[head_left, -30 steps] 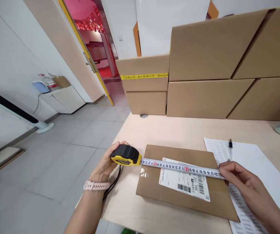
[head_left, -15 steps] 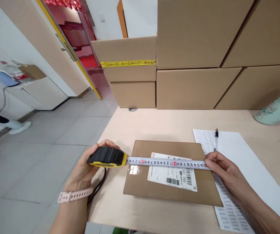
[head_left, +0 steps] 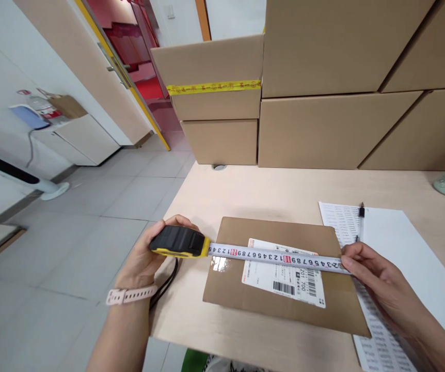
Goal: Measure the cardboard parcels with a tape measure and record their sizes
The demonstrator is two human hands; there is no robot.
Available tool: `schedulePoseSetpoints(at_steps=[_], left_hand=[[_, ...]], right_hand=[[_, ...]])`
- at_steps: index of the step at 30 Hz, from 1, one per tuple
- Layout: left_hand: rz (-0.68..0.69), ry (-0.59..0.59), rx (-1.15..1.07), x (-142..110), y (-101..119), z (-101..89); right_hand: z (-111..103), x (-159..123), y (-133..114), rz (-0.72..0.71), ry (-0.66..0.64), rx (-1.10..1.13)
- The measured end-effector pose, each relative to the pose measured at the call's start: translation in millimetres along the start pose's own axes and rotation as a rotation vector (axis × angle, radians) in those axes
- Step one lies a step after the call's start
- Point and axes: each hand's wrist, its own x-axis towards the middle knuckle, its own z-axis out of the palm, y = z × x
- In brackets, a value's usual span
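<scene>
L hand [head_left: 140, 258] curled, R fingers [head_left: 362, 252] pinched.

Cardboard box [head_left: 226, 288]: matt, 1 glossy clear tape strip [head_left: 218, 264]. Label [head_left: 259, 279]: smooth paper. Tape measure [head_left: 178, 241]: matt plastic casing, smooth metal-looking blade [head_left: 261, 255]. Bench [head_left: 186, 305]: smooth, matt, wood-look. Floor tiles [head_left: 117, 248]: smooth, faintly glossy.

An office-like room
Stacked brown cardboard boxes [head_left: 338, 132] line the back edge of a pale wood-toned tabletop [head_left: 276, 188]; a clear-and-black pen [head_left: 362, 212] lies on white printed paper [head_left: 336, 219].

The tape measure [head_left: 176, 239] hides part of the left hand [head_left: 140, 258].
</scene>
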Motion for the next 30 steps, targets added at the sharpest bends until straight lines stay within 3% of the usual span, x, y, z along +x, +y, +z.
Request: schedulePoseSetpoints(at_steps=[24, 30], left_hand=[[-0.003, -0.008, 0.005, 0.6, -3.3, -2.3], [-0.026, -0.085, 0.043, -5.1, -0.4, -4.2]], right_hand=[[1.6, -1.2, -2.9, -0.005, 0.016, -0.017], [2.4, -1.1, -5.3, -0.090, 0.040, -0.113]])
